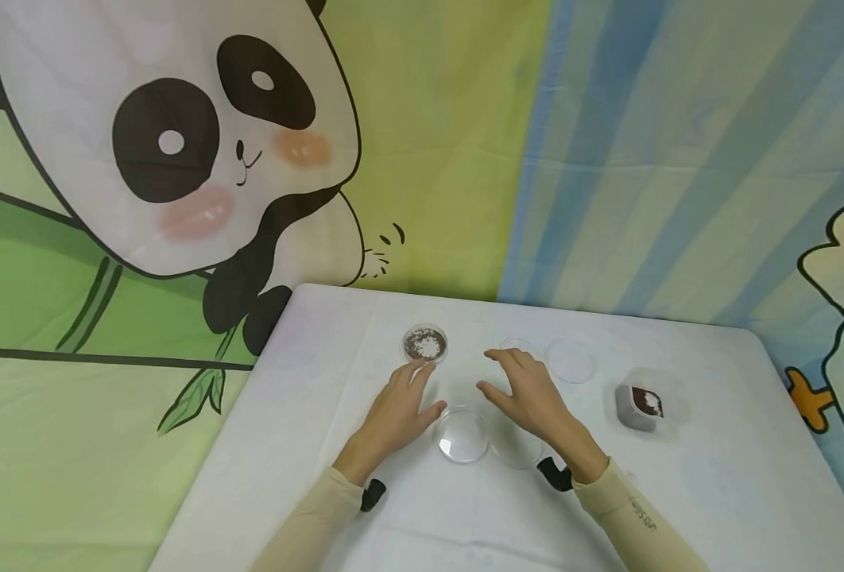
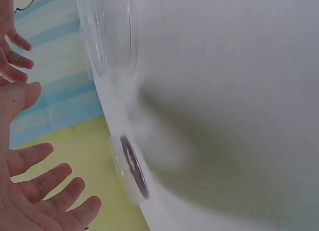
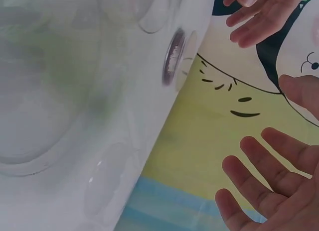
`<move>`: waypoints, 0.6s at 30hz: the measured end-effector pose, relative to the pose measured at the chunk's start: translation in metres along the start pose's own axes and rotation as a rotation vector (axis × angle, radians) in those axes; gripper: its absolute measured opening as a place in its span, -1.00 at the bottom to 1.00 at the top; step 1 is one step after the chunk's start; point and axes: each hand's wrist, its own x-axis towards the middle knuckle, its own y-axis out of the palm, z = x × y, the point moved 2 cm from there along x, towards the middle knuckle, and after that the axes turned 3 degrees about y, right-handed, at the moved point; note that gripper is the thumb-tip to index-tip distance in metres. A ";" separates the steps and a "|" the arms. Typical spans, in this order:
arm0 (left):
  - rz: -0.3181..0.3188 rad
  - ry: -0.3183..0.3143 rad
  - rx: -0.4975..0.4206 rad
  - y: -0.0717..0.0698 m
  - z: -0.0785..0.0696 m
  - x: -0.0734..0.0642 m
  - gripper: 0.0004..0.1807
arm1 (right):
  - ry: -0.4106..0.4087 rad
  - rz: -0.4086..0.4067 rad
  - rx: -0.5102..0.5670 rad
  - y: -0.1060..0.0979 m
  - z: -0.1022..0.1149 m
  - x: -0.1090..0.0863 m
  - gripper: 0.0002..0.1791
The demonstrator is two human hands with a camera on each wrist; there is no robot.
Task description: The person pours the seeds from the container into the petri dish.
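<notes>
My left hand (image 1: 391,415) hovers above the table with its fingers spread, holding nothing; its fingertips overlap the near edge of a filled petri dish (image 1: 424,343) in the head view. Dark brown crumbs with white bits on top fill that round dish, seen edge-on as a dark disc (image 2: 133,167) in the left wrist view. My right hand (image 1: 534,403) is raised too, palm inward, fingers apart and bare. Between and below the hands lie a clear petri dish (image 1: 461,435) and, close at its right, a fainter clear round piece (image 1: 517,445).
Two more clear round pieces lie behind the right hand, the larger one (image 1: 571,361) to the right. Farther right, a small cup (image 1: 638,408) of brown and white stuff stands by a clear piece. The white table (image 1: 365,524) ends at a printed cloth (image 1: 458,159).
</notes>
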 end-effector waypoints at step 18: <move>-0.051 0.091 -0.042 0.008 -0.033 -0.005 -0.33 | -0.023 -0.133 0.035 -0.012 -0.018 -0.049 -0.46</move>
